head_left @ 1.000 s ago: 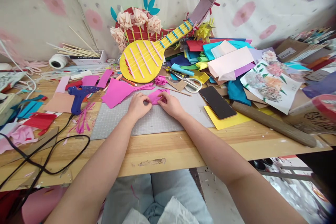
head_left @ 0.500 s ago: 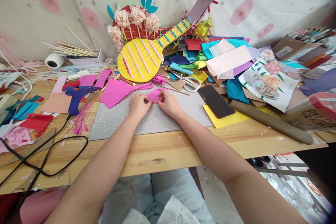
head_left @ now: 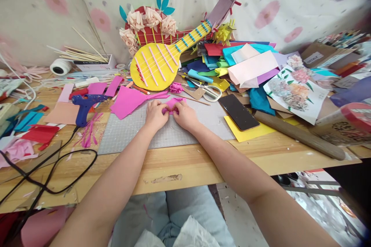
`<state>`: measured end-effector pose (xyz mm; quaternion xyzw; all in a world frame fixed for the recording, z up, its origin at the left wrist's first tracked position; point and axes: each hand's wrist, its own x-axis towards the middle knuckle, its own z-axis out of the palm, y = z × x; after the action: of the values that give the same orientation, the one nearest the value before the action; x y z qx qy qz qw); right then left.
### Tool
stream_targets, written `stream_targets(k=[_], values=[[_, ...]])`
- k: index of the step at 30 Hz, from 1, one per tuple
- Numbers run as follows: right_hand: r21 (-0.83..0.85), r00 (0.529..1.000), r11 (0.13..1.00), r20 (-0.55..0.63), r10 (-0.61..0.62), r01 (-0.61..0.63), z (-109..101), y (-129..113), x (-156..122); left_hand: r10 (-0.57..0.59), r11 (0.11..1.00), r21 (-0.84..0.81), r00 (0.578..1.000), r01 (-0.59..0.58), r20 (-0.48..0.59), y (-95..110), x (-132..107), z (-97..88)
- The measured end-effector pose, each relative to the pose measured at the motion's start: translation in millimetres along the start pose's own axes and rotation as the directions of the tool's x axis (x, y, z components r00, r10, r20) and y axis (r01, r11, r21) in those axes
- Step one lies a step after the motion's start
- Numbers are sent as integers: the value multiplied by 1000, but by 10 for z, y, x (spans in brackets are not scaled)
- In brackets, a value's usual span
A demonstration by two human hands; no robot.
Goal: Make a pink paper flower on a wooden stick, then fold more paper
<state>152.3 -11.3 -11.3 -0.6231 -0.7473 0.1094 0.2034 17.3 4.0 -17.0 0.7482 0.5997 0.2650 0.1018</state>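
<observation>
Both my hands rest on the grey cutting mat (head_left: 127, 133) at the middle of the wooden table. My left hand (head_left: 155, 115) and my right hand (head_left: 185, 115) are closed, fingertips pinching a small folded piece of pink paper (head_left: 173, 103) between them. The paper is crumpled and mostly covered by my fingers. A larger magenta sheet (head_left: 127, 100) lies just left of my hands.
A blue glue gun (head_left: 85, 103) with a black cord (head_left: 49, 177) lies to the left. Scissors (head_left: 210, 91), a black phone (head_left: 239, 111) on yellow paper and a wooden rod (head_left: 301, 135) lie to the right. A yellow paper guitar (head_left: 158, 63) and stacked coloured sheets stand behind.
My hands have drawn closer together over the pink paper, covering more of it. Nothing else on the table has moved.
</observation>
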Motion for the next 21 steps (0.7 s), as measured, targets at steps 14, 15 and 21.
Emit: stream_targets(k=[14, 15, 21], values=[[-108, 994, 991, 86, -69, 78, -48, 19, -28, 18, 993, -120, 999, -12, 51, -149, 82, 32], [-94, 994, 992, 83, -71, 78, -47, 28, -26, 32, 990, -137, 998, -25, 49, -165, 84, 39], [-33, 997, 997, 38, -67, 69, -5, 73, -11, 17, 981, -193, 997, -30, -72, -163, 68, 27]])
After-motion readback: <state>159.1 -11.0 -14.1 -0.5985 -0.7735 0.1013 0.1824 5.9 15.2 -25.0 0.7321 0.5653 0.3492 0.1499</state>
